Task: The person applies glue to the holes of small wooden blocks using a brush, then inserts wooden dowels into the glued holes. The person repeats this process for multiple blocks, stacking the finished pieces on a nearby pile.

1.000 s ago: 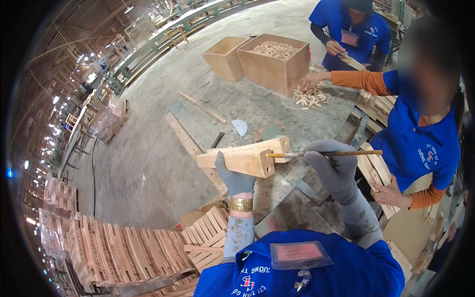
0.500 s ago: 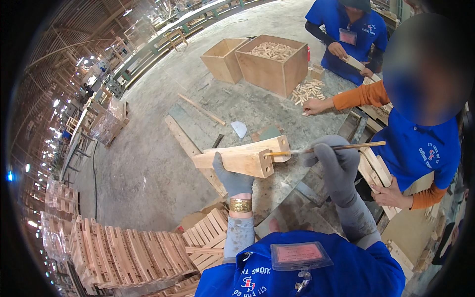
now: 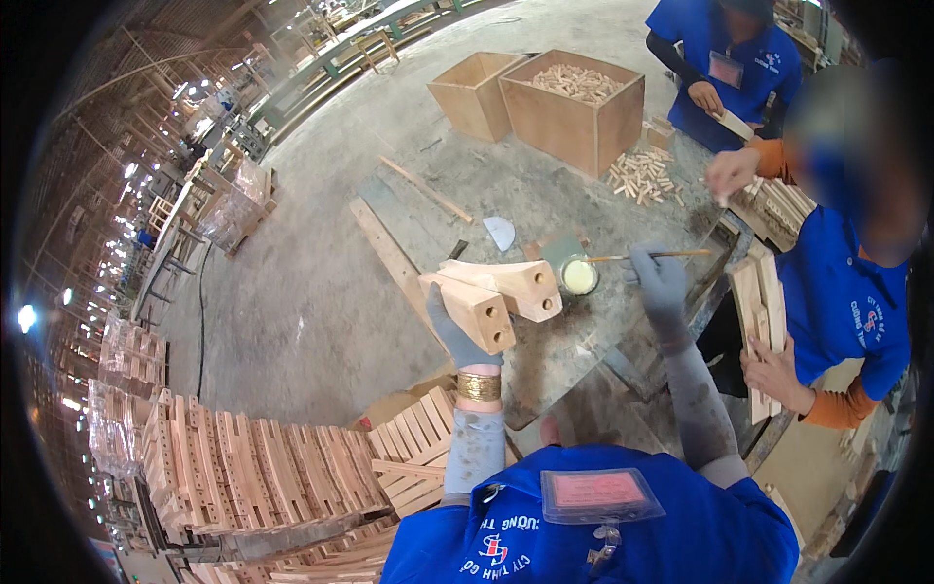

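Observation:
My gloved left hand [image 3: 457, 326] is closed around two pale wooden pieces, the nearer block [image 3: 484, 318] and the farther block [image 3: 533, 289]. Each has two round holes in the end facing right. My gloved right hand [image 3: 660, 287] pinches a thin brush [image 3: 693, 253], which lies nearly level with its tip pointing left. That tip is over or in a small jar [image 3: 578, 261] of creamy white liquid, just right of the farther block. The tip's exact depth cannot be made out.
Two wooden boxes stand beyond, the larger box [image 3: 574, 122] heaped with dowels. Loose dowels [image 3: 644, 177] lie beside it. A co-worker [image 3: 827, 302] at right holds wooden pieces [image 3: 759, 311]; another co-worker [image 3: 730, 68] stands behind. Drilled wooden parts [image 3: 263, 467] are stacked at lower left.
The brush tip has left the hole in the nearer block and is now at the jar. My right hand has lowered. The blocks have turned so their drilled ends show more.

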Action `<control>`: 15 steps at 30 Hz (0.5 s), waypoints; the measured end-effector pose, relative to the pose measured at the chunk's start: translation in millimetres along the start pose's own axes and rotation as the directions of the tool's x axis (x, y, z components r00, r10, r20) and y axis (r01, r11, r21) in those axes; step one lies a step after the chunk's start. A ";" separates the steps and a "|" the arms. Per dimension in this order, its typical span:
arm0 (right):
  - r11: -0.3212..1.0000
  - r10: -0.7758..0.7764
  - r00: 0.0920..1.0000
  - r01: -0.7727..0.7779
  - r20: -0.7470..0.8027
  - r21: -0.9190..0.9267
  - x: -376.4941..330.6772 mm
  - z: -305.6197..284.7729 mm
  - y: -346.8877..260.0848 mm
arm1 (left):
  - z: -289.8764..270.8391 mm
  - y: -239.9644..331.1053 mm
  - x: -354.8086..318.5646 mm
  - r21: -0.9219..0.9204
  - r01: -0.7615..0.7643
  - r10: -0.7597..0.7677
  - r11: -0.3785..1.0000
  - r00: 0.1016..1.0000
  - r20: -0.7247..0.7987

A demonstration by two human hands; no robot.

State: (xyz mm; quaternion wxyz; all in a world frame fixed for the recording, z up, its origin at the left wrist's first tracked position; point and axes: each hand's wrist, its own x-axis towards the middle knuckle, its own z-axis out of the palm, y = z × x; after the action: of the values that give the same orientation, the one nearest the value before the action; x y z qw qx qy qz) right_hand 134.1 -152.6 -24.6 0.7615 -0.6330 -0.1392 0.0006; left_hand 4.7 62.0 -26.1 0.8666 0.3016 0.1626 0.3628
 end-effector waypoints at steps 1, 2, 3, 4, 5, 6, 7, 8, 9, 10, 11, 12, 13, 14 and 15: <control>0.998 -0.011 1.000 0.013 0.026 -0.055 2.9 0.1 20.8 | -8.0 -1.2 1.7 0.014 -0.020 0.020 1.000 1.000 -0.013; 0.980 -0.003 0.998 0.015 0.064 -0.196 4.2 0.7 37.7 | -17.1 -1.4 3.1 0.031 -0.044 0.045 0.999 0.999 -0.030; 0.942 0.005 0.995 0.028 0.100 -0.334 7.0 1.0 51.4 | -25.9 -1.5 4.3 0.047 -0.067 0.069 0.997 0.997 -0.046; 0.885 0.017 0.991 0.047 0.133 -0.463 10.2 1.4 66.2 | -33.2 0.3 7.7 0.076 -0.080 0.082 0.994 0.996 -0.036; 0.838 -0.055 0.988 0.126 0.147 -0.532 12.6 -0.3 88.3 | -32.2 1.6 6.4 0.064 -0.060 0.063 0.996 0.997 -0.052; 0.778 -0.127 0.978 0.201 0.166 -0.594 14.9 -2.5 113.0 | -29.9 3.1 5.0 0.052 -0.038 0.042 0.998 0.997 -0.065; 0.710 -0.193 0.961 0.274 0.196 -0.649 16.1 -2.9 130.5 | -28.6 5.4 3.4 0.040 -0.020 0.023 0.999 0.996 -0.082; 0.713 -0.170 0.965 0.259 0.198 -0.652 16.3 0.0 139.8 | -30.5 8.2 3.9 0.116 -0.069 0.081 0.991 0.991 -0.103; 0.714 -0.147 0.969 0.242 0.197 -0.657 15.8 3.8 144.5 | -31.1 10.9 3.5 0.155 -0.083 0.100 0.984 0.990 -0.103; 0.714 -0.125 0.973 0.224 0.194 -0.663 15.3 5.4 148.3 | -31.4 13.1 3.0 0.195 -0.095 0.117 0.976 0.988 -0.103; 0.725 -0.096 0.976 0.202 0.195 -0.658 14.9 5.0 151.4 | -31.0 14.7 3.0 0.233 -0.106 0.132 0.967 0.986 -0.102; 0.737 -0.067 0.977 0.185 0.201 -0.650 15.0 7.2 150.5 | -31.8 16.6 1.2 0.279 -0.129 0.160 0.952 0.983 -0.091; 0.749 -0.039 0.978 0.166 0.207 -0.642 14.5 8.5 149.4 | -33.8 16.7 0.3 0.349 -0.159 0.193 0.924 0.979 -0.067; 0.771 -0.027 0.983 0.137 0.182 -0.621 13.4 8.9 147.9 | -35.6 16.7 -0.5 0.416 -0.188 0.225 0.890 0.974 -0.041; 0.793 -0.019 0.987 0.113 0.161 -0.599 13.4 9.4 145.4 | -37.9 16.5 -0.8 0.500 -0.229 0.264 0.835 0.965 0.000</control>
State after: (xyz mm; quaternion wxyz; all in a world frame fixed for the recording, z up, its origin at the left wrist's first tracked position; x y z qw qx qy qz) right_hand 170.4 -112.3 -160.5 0.5061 -0.8363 -0.2097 -0.0239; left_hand -23.6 85.9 -44.5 0.6999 0.5197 0.2396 0.4274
